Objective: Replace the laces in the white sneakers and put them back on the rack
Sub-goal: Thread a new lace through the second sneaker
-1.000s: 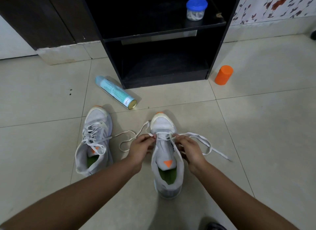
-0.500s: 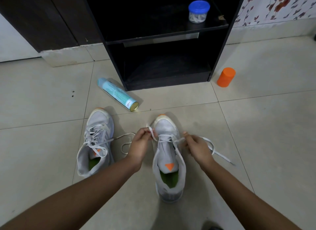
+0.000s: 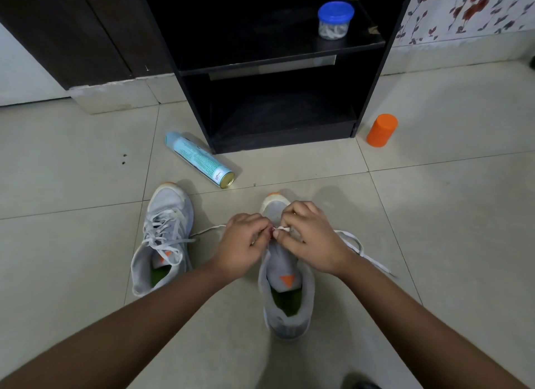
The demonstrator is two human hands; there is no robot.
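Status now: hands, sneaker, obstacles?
Left hand, right hand pinching lace at near sneaker's front. Other sneaker laced, on floor. Spray can lying by rack.

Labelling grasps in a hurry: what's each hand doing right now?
Left hand: closed, pinching the white lace over the sneaker.
Right hand: closed, pinching the lace's tip.

The rack [image 3: 373, 78] stands on the floor [image 3: 72, 171] at the back. A jar [image 3: 335, 20] sits at the right end of its upper shelf. A spray can [image 3: 199, 160] lies on the floor by the rack's front left corner, and a cap [image 3: 381, 131] stands just off its front right corner. Before the rack lie the left sneaker [image 3: 165, 235] and the right sneaker [image 3: 285, 296], side by side and apart, toes toward the rack. The left hand [image 3: 241, 248] and right hand [image 3: 312, 238] meet over the right sneaker's front, pinching its lace [image 3: 351, 241], which trails out on both sides.
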